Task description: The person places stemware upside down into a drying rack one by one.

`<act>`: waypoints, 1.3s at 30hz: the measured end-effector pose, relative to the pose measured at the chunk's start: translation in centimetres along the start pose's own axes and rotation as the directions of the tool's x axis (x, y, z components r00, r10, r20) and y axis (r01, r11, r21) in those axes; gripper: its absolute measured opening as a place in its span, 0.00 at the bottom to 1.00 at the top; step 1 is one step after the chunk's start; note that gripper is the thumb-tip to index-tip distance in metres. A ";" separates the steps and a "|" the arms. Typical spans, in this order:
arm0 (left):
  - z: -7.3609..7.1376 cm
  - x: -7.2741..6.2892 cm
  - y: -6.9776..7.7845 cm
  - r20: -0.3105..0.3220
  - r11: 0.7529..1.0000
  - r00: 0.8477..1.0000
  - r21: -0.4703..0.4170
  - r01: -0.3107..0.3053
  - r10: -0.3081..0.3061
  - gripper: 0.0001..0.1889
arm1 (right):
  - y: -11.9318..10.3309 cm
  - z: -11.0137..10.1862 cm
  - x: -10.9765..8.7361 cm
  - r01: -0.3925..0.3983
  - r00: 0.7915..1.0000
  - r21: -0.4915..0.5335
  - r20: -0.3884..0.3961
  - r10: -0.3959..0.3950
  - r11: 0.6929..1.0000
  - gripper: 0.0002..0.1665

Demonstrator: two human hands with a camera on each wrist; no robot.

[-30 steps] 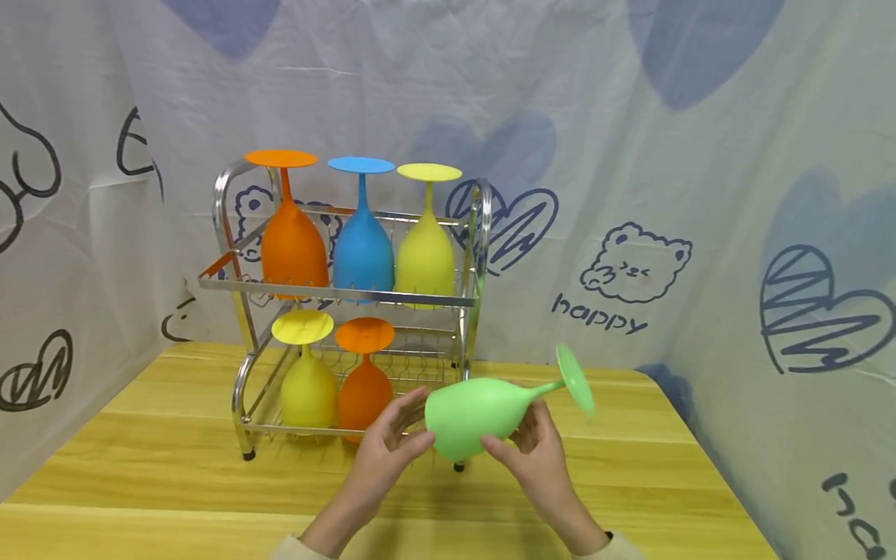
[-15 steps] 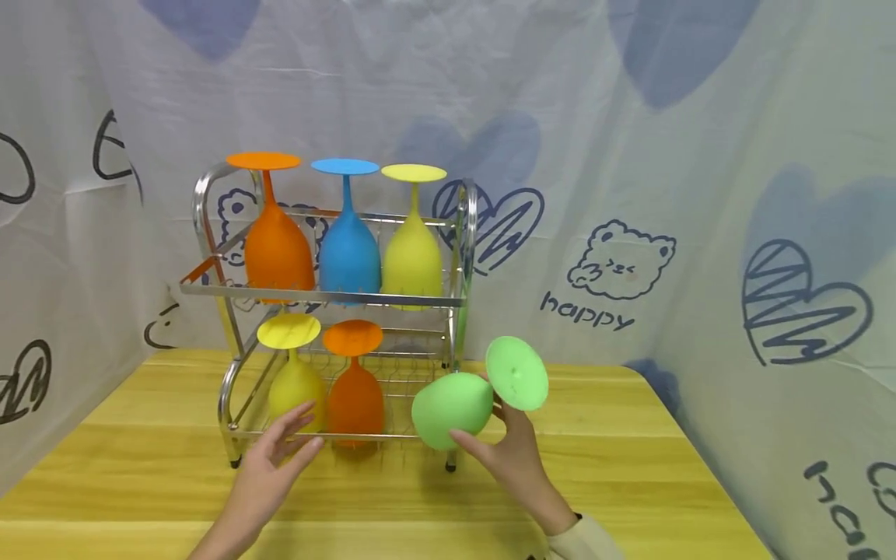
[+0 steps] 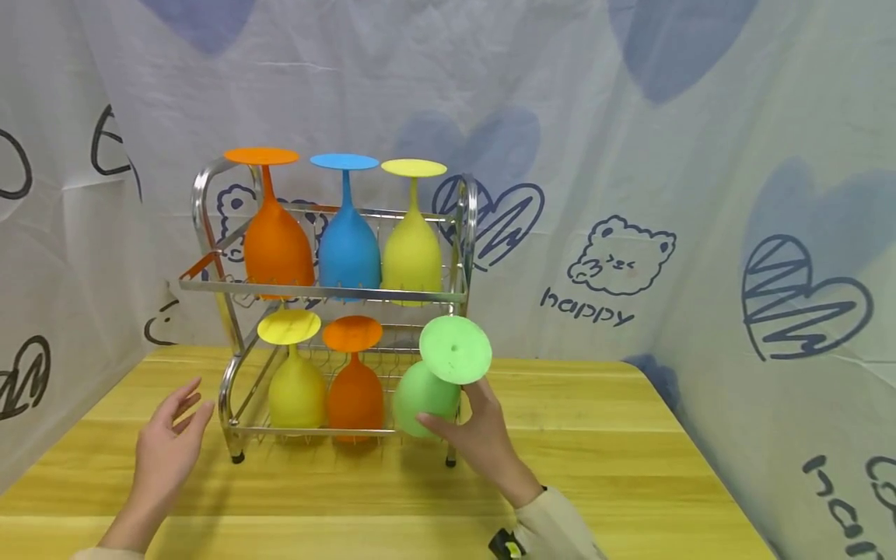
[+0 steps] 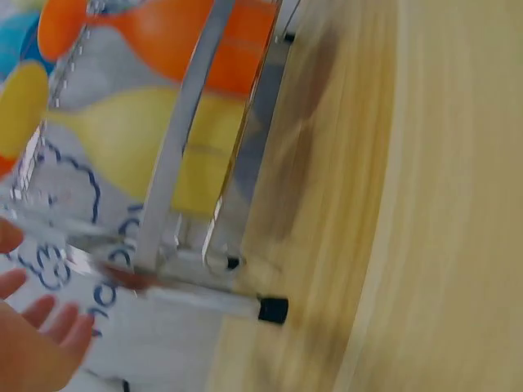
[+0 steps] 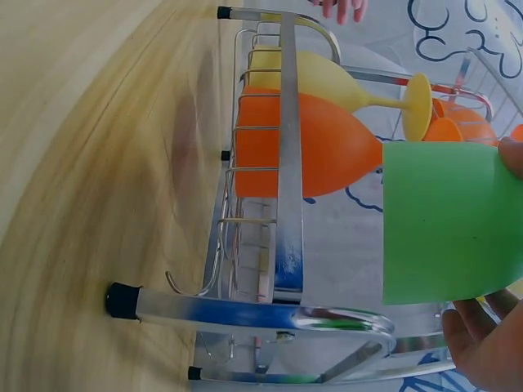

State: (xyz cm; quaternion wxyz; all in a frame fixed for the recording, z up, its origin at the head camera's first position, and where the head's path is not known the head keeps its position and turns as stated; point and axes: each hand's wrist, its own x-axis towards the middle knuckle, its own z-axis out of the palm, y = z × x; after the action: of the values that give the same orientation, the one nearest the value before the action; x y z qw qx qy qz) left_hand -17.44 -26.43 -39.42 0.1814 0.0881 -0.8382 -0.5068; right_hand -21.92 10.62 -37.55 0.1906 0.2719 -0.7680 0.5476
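Observation:
My right hand (image 3: pixel 488 442) holds a green plastic goblet (image 3: pixel 425 400) upside down and tilted, foot up toward me, at the right end of the rack's lower tier. In the right wrist view the goblet's bowl (image 5: pixel 445 224) is still apart from the front rail, with fingers round its side. My left hand (image 3: pixel 166 447) is left of the rack, holding nothing, its fingers loosely bent. On the lower tier an orange goblet (image 3: pixel 355 397) and a yellow goblet (image 3: pixel 297 393) stand inverted, left of the green one.
The two-tier metal rack (image 3: pixel 329 293) stands on a wooden table (image 3: pixel 588 467). Its upper tier bears an inverted orange goblet (image 3: pixel 278 249), a blue goblet (image 3: pixel 348 249) and a yellow goblet (image 3: pixel 413 257). A printed cloth (image 3: pixel 560 155) hangs behind and at both sides.
My left hand has let go of the green goblet and moved left, away from the rack. My right hand has carried the goblet left to the lower tier, turning its foot upward.

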 end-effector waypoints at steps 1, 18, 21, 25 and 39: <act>-0.1 0.3 -0.2 0.025 1.000 1.000 0.018 0.004 -0.005 0.32 | 0.0 0.2 0.1 -0.009 1.000 0.001 0.002 0.009 1.000 0.46; 0.9 3.2 -1.6 0.093 0.995 0.995 -0.101 -0.014 0.024 0.29 | 0.3 2.9 1.5 -0.057 0.998 -0.001 0.034 0.057 0.998 0.46; 1.0 3.5 -1.4 0.095 0.988 0.995 -0.155 -0.023 0.038 0.29 | 0.3 3.4 1.7 -0.083 0.996 0.005 0.024 0.082 0.997 0.45; 1.0 3.6 -1.6 0.089 0.958 0.995 -0.288 -0.011 0.038 0.27 | 0.6 4.0 1.8 -0.077 0.997 -0.025 0.005 0.077 0.997 0.43; 1.3 3.6 -1.8 -0.020 0.959 1.000 -0.283 -0.008 0.003 0.24 | 1.8 6.2 1.9 -0.248 0.965 -0.186 0.040 0.260 0.951 0.47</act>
State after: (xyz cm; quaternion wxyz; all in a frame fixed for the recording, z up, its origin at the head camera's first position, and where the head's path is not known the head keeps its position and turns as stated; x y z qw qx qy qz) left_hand -21.31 -27.37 -40.83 0.2015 0.0637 -0.7557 -0.6199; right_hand -24.51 4.84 -39.80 0.1178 0.1698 -0.8485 0.4872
